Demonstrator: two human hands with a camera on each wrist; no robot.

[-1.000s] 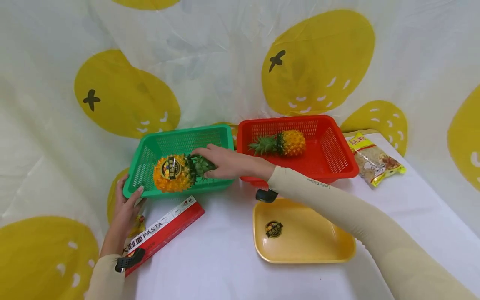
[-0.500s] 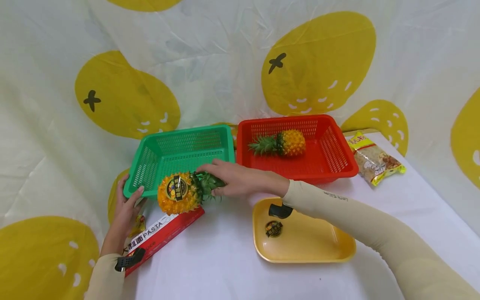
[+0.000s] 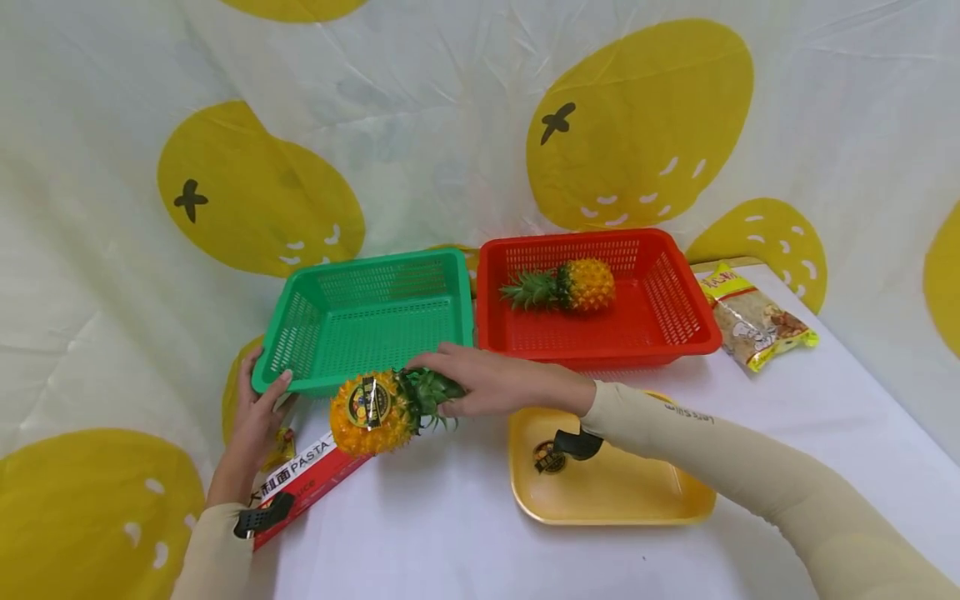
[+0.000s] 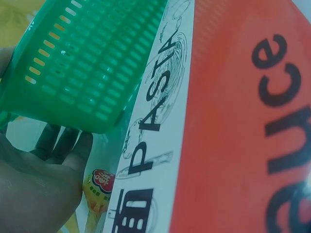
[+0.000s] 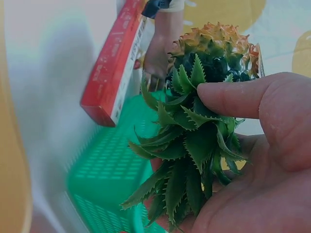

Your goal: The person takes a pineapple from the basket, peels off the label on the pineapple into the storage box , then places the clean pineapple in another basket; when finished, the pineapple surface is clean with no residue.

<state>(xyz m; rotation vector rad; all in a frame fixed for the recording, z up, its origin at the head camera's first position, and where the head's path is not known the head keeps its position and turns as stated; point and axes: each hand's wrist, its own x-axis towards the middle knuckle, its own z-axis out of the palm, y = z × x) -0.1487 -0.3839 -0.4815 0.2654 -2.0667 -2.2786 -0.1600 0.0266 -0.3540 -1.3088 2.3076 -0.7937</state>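
**Two pineapples, one of them in the air**

One pineapple (image 3: 372, 412) hangs clear of the green basket (image 3: 367, 321), just past its near rim and over the end of the pasta box (image 3: 311, 482), carried by its leafy crown in the right hand (image 3: 495, 382). In the head view the fingers wrap the leaves, thumb under and fingers over. The left hand (image 3: 255, 417) pinches the basket's near left corner, thumb on the rim. A second pineapple (image 3: 566, 287) lies on its side in the red basket (image 3: 600, 300), toward its far wall. The yellow tray (image 3: 607, 492) sits at the table's near middle, a snack bag (image 3: 753, 321) by the right edge.

In the left wrist view, the left hand (image 4: 39, 189) shows only palm and finger bases under the basket's slotted plastic wall (image 4: 87, 63); the glossy cardboard box (image 4: 218, 126) fills the rest.

In the right wrist view, the right hand (image 5: 252, 160) clasps stiff, saw-edged leaves (image 5: 194, 145), forefinger across them, with the knobbly orange fruit (image 5: 214, 41) beyond.

My reading: the lift out is done and a carry is in hand. Setting it down (perhaps on the tray) calls for a firm hold, since all the fruit's weight hangs from springy, prickly leaves, and a low, gentle landing, since the rounded body would roll.
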